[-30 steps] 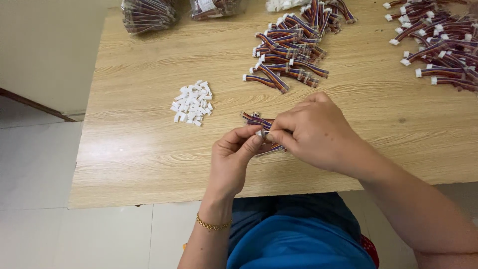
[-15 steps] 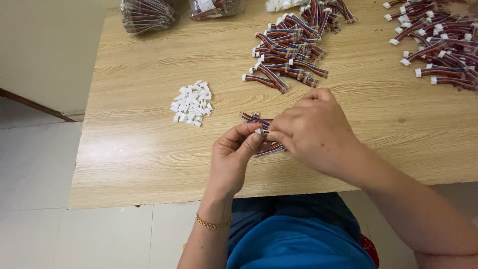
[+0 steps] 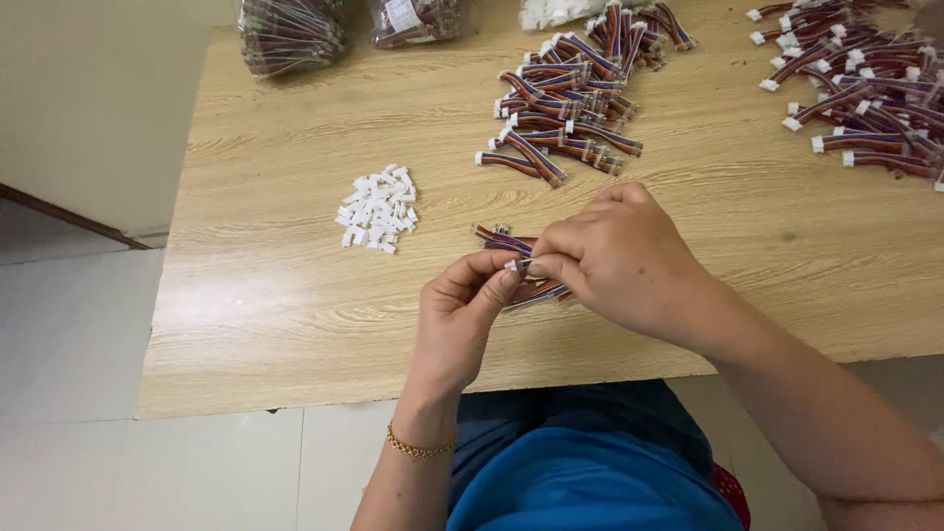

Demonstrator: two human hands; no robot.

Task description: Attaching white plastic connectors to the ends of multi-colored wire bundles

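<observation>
My left hand (image 3: 462,310) and my right hand (image 3: 615,258) meet over the front of the wooden table (image 3: 275,295). Between their fingertips they pinch a short bundle of coloured wires (image 3: 536,292) with a small white connector at its tip. A few more wire bundles (image 3: 501,238) lie on the table just behind the fingers. To the left, apart from both hands, sits a small heap of white plastic connectors (image 3: 378,208).
A pile of wire bundles with white ends (image 3: 568,98) lies at the middle back, another pile (image 3: 870,93) at the back right. Clear bags of wires (image 3: 292,32) stand at the back left. White tiled floor (image 3: 69,344) lies left of the table.
Both hands stay in the same spot; the fingers have shifted slightly on the wire bundle.
</observation>
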